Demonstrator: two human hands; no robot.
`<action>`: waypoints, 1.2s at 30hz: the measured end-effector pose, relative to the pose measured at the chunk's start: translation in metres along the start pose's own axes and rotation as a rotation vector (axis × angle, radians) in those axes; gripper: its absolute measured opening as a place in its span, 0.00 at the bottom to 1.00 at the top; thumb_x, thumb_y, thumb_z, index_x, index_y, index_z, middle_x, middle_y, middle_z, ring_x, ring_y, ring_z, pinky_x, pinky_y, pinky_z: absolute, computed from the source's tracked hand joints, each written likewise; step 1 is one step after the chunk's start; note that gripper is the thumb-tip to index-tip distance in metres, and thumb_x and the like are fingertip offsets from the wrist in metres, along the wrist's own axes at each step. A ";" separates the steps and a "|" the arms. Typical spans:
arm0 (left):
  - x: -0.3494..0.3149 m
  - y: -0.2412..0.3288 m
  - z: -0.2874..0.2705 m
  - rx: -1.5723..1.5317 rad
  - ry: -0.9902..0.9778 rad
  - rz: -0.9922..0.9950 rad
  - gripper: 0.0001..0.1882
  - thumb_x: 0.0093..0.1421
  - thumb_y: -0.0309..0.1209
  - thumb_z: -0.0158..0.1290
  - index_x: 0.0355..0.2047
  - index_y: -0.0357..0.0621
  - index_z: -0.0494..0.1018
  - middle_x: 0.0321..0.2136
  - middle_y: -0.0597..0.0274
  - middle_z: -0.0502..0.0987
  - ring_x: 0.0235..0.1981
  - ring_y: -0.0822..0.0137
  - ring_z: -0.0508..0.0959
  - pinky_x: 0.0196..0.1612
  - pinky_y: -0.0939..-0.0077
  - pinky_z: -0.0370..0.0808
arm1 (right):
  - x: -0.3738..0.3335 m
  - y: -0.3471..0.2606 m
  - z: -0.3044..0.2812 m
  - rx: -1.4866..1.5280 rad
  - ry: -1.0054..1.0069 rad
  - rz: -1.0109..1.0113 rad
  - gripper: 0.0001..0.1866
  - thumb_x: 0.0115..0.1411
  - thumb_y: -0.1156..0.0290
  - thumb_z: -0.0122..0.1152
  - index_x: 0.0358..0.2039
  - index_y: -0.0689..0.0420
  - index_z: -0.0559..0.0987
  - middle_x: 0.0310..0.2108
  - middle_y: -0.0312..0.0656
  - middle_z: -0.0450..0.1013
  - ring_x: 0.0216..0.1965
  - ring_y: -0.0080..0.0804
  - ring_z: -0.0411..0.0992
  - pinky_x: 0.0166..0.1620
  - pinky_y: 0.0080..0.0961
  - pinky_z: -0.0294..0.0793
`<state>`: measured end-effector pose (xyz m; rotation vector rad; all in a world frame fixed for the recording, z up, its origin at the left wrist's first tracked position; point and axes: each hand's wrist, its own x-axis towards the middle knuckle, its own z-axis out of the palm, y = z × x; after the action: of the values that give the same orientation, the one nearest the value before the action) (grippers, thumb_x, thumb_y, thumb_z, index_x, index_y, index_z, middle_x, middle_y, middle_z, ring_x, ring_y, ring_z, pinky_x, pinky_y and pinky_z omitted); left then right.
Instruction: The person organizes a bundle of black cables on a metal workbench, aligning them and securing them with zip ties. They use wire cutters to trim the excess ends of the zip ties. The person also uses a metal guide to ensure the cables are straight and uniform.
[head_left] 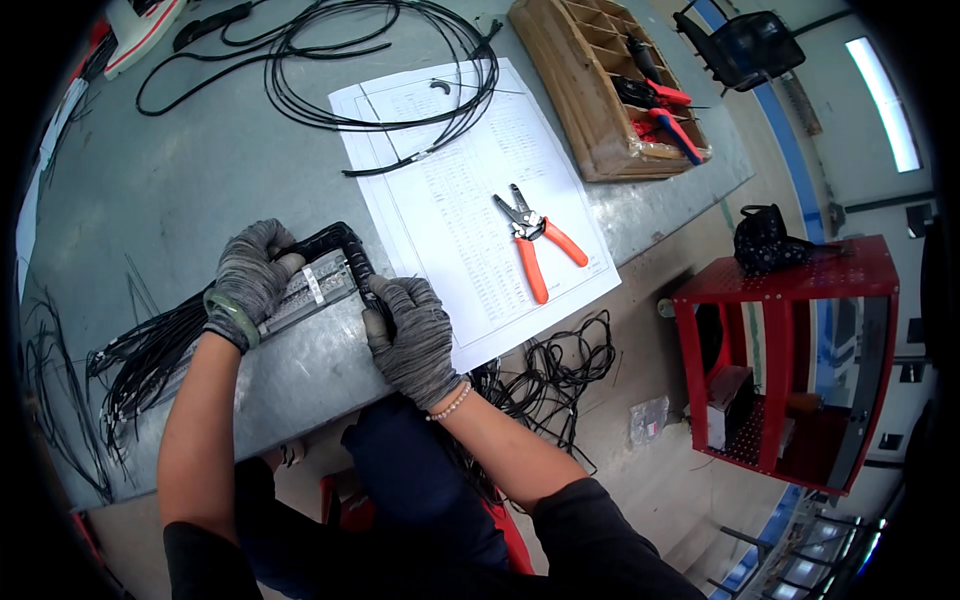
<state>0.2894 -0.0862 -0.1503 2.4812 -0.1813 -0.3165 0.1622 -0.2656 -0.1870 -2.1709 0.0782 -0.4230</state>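
Observation:
A thick bundle of black wires (349, 248) bends round the corner of a flat silver-grey piece with a clear ribbed face (318, 284) at the table's near edge. My left hand (252, 280), in a grey knit glove, closes over the bundle and the piece's far side. Gloved the same way, my right hand (412, 330) wraps its fingers and thumb round the bundle where it comes down beside the piece. Loose black wires with pale tips (150, 350) fan out to the left, past my left hand. My palms hide part of the bundle.
On the metal table (220, 170) lie a printed sheet (430, 230), red-handled wire strippers (537, 240) and a coil of black cable (290, 60). A wooden compartment box (560, 90) holds more pliers. Tangled wires (560, 370) hang below the edge; a red cart (780, 275) stands right.

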 end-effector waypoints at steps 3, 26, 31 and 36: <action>0.003 -0.005 0.003 -0.038 0.027 0.029 0.11 0.49 0.28 0.62 0.32 0.38 0.75 0.28 0.52 0.78 0.30 0.59 0.78 0.38 0.67 0.74 | 0.002 0.002 0.000 -0.037 0.009 -0.041 0.16 0.54 0.72 0.59 0.45 0.58 0.77 0.35 0.49 0.72 0.37 0.48 0.71 0.41 0.40 0.72; -0.001 0.004 -0.013 0.044 -0.118 -0.023 0.11 0.52 0.33 0.59 0.35 0.42 0.75 0.35 0.53 0.78 0.40 0.56 0.78 0.47 0.64 0.73 | 0.001 -0.007 0.004 -0.067 0.005 -0.010 0.16 0.52 0.72 0.63 0.43 0.61 0.79 0.33 0.49 0.73 0.33 0.43 0.74 0.38 0.34 0.75; 0.000 0.005 -0.007 0.052 -0.056 0.020 0.12 0.51 0.31 0.60 0.34 0.40 0.75 0.32 0.52 0.78 0.36 0.55 0.78 0.43 0.64 0.74 | 0.002 0.002 0.003 -0.111 0.044 -0.120 0.16 0.54 0.71 0.60 0.44 0.60 0.77 0.34 0.51 0.73 0.34 0.48 0.73 0.38 0.40 0.74; 0.004 -0.003 -0.001 0.054 -0.037 -0.009 0.12 0.50 0.32 0.61 0.34 0.40 0.76 0.31 0.51 0.79 0.35 0.55 0.79 0.43 0.65 0.75 | 0.003 -0.004 -0.002 -0.045 -0.007 -0.021 0.16 0.53 0.73 0.60 0.44 0.60 0.77 0.34 0.50 0.72 0.37 0.48 0.72 0.41 0.40 0.72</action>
<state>0.2934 -0.0844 -0.1522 2.5313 -0.1966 -0.3663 0.1640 -0.2653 -0.1819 -2.2193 0.0616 -0.4299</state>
